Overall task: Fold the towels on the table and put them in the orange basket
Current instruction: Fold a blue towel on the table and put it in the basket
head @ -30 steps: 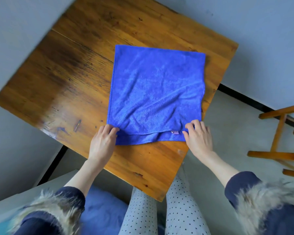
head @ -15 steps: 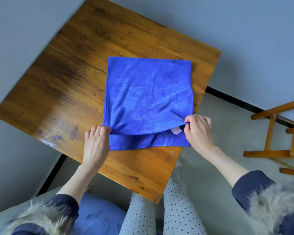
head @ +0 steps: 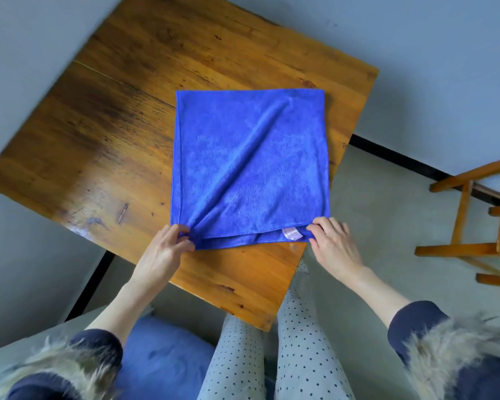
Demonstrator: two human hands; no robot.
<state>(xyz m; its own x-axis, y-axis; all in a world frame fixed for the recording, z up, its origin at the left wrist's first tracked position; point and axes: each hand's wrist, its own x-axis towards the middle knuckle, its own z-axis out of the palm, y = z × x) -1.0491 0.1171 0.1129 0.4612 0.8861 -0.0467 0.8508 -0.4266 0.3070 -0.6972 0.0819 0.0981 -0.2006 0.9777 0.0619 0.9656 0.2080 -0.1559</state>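
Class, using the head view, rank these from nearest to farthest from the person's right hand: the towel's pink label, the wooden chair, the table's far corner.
From the right hand:
1. Pink label, just left of the fingertips.
2. Wooden chair, off to the right.
3. Table's far corner, top left.

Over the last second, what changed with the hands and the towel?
Both hands went from resting on the blue towel's near corners to pinching them: the left hand the near-left corner, the right hand the corner by the pink tag. A diagonal crease has formed. The towel stays folded on the wooden table.
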